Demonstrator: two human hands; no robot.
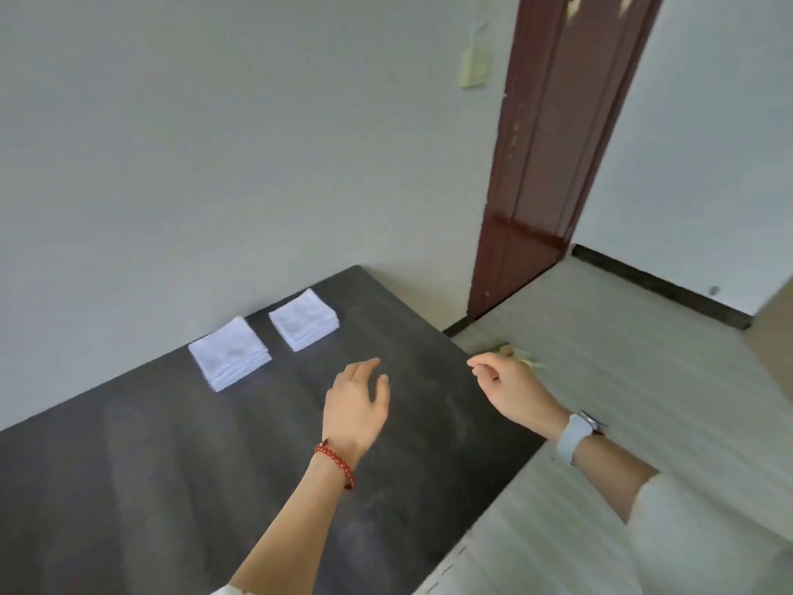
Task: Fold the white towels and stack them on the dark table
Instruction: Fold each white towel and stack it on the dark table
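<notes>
The dark table (180, 487) stood against a pale wall (214, 143), with a red-brown door frame (553, 156) to its right. Two stacks of folded white towels (230, 353) (305, 319) lay side by side near the table's far edge. The left hand (356, 407) hovered over the tabletop, fingers relaxed and holding nothing. The right hand (510, 386) hung past the table's edge, fingers loosely curled, empty. A red bead bracelet (337, 463) and a watch (577, 433) circled the wrists.

White towels (229, 358) lay on a dark grey counter (171, 487); the door (553, 156) was reddish-brown, the bracelet (337, 463) red, the floor (643, 380) pale-striped.
</notes>
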